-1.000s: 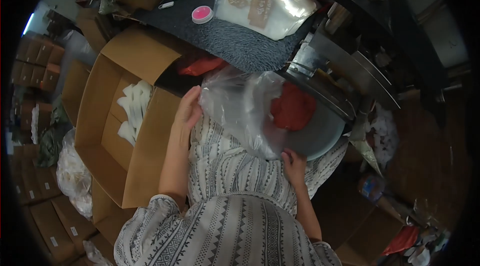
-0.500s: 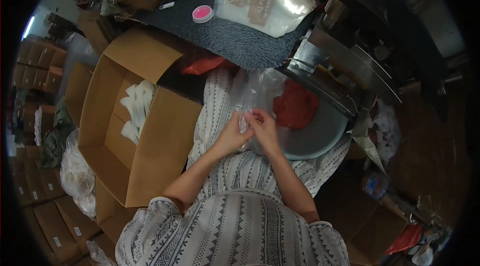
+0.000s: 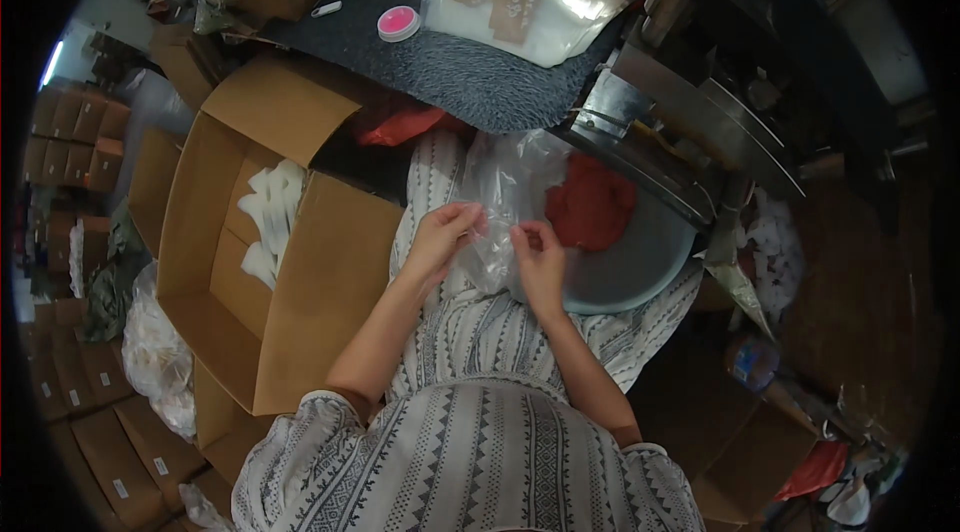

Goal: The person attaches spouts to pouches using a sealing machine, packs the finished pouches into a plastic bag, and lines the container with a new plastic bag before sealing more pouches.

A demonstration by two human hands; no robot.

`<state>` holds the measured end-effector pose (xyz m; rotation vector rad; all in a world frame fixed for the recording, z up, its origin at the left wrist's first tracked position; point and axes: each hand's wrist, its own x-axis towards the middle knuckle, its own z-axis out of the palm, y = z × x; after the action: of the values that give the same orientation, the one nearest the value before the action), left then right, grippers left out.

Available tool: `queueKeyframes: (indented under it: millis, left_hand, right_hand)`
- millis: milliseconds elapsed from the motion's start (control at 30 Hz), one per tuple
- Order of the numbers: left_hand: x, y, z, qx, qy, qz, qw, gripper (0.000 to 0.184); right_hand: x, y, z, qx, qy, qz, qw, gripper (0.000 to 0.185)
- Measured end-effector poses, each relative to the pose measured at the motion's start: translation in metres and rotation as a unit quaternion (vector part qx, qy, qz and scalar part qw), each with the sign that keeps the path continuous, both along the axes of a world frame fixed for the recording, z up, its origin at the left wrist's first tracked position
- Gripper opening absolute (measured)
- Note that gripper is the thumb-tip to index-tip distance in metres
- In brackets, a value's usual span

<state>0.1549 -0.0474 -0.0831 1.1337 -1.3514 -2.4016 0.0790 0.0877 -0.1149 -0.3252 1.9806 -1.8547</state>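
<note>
A clear plastic bag (image 3: 495, 257) lies spread between my two hands, over my lap. My left hand (image 3: 442, 240) pinches its left side between thumb and fingers. On the other side, my right hand (image 3: 538, 257) pinches the bag's right edge with fingers curled. The bag's far part reaches toward the rim of a grey-blue basin (image 3: 640, 292). Inside that basin sits a red bundle (image 3: 590, 202), perhaps cloth or plastic; I cannot tell which.
An open cardboard box (image 3: 315, 302) with white curved pieces (image 3: 272, 217) stands at left. Ahead, a dark textured mat (image 3: 500, 87) bears a pink-filled round tub (image 3: 398, 24) and printed pouches (image 3: 525, 7). Metal machinery (image 3: 690, 122) rises at right; stacked cartons (image 3: 85, 362) stand far left.
My hands have moved apart from being close together, and the clear bag is now spread wider between them. My left hand has shifted left and slightly forward.
</note>
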Motion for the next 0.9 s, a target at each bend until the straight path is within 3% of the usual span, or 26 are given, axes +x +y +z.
queueKeyframes:
  millis: [33,67,133,167,200,267,333,367,467,500,533,567,600,633,667,700,733,767,800,867,900]
  left_hand:
    - [0.000,0.001,-0.001,0.000,0.000,-0.001,1.000,0.016]
    - [0.001,0.002,-0.003,0.013,-0.014,-0.009,1.000,0.018]
    - [0.003,0.001,-0.015,0.026,-0.028,-0.017,0.999,0.020]
    - [0.005,-0.001,-0.029,0.109,0.042,-0.035,0.993,0.022]
    - [0.005,-0.003,-0.036,0.191,0.111,-0.054,0.974,0.024]
    - [-0.001,0.001,-0.019,0.203,0.102,-0.047,0.973,0.025]
    - [-0.003,-0.005,-0.014,0.214,0.093,-0.041,0.971,0.026]
    - [0.001,-0.018,-0.017,0.239,0.122,-0.019,0.963,0.027]
    - [0.016,-0.068,-0.039,0.396,0.208,0.120,0.886,0.025]
    - [0.021,-0.084,-0.049,0.461,0.237,0.176,0.837,0.025]
    - [0.029,-0.100,-0.057,0.519,0.297,0.135,0.790,0.025]
    - [0.029,-0.103,-0.053,0.522,0.295,0.132,0.789,0.025]
    - [0.026,-0.104,-0.042,0.435,0.248,0.171,0.849,0.026]
    - [0.023,-0.103,-0.034,0.342,0.197,0.206,0.896,0.027]
    - [0.019,-0.094,-0.032,0.250,0.167,0.139,0.943,0.030]
    - [0.012,-0.080,-0.022,0.253,0.166,0.137,0.943,0.030]
    - [0.004,-0.065,-0.007,0.148,0.101,0.100,0.979,0.032]
    - [-0.003,-0.054,0.001,0.039,0.036,0.063,0.997,0.034]
    - [-0.006,-0.049,0.001,0.019,0.051,0.008,0.998,0.032]
    - [-0.022,-0.023,0.023,0.000,0.046,0.018,0.999,0.029]
    - [-0.028,-0.015,0.035,-0.022,0.046,0.028,0.998,0.027]
  right_hand:
    - [0.001,-0.002,0.005,0.007,0.104,-0.052,0.993,0.017]
    - [0.000,-0.002,0.011,0.007,0.103,-0.053,0.993,0.017]
    - [-0.005,-0.006,0.030,0.039,0.319,-0.002,0.947,0.019]
    - [-0.005,-0.007,0.026,0.039,0.318,-0.002,0.947,0.019]
    - [-0.004,-0.009,0.019,0.016,0.251,0.049,0.967,0.020]
    - [-0.005,-0.009,0.001,-0.007,0.183,0.098,0.978,0.022]
    - [-0.014,0.000,-0.014,-0.080,-0.025,-0.007,0.996,0.020]
    - [-0.022,0.010,-0.018,-0.155,-0.082,-0.093,0.980,0.015]
    - [-0.062,0.060,-0.011,-0.279,-0.243,-0.354,0.859,0.010]
    - [-0.077,0.091,-0.020,-0.269,-0.235,-0.389,0.849,0.011]
    - [-0.090,0.131,-0.038,-0.259,-0.227,-0.423,0.838,0.012]
    - [-0.103,0.187,-0.069,-0.324,-0.212,-0.364,0.847,0.013]
    - [-0.107,0.233,-0.090,-0.386,-0.195,-0.302,0.850,0.013]
    - [-0.100,0.253,-0.082,-0.247,-0.125,-0.319,0.906,0.013]
    - [-0.097,0.265,-0.070,-0.101,-0.052,-0.326,0.938,0.013]
    - [-0.091,0.243,-0.062,0.114,0.141,-0.420,0.889,0.011]
    - [-0.077,0.223,-0.041,0.118,0.141,-0.422,0.888,0.011]
    - [-0.066,0.202,-0.011,0.175,0.267,-0.351,0.880,0.011]
    - [-0.054,0.181,0.010,0.229,0.386,-0.269,0.852,0.015]
    - [-0.025,0.137,0.027,0.158,0.429,-0.034,0.889,0.024]
    - [-0.012,0.110,0.033,0.115,0.363,0.071,0.922,0.026]
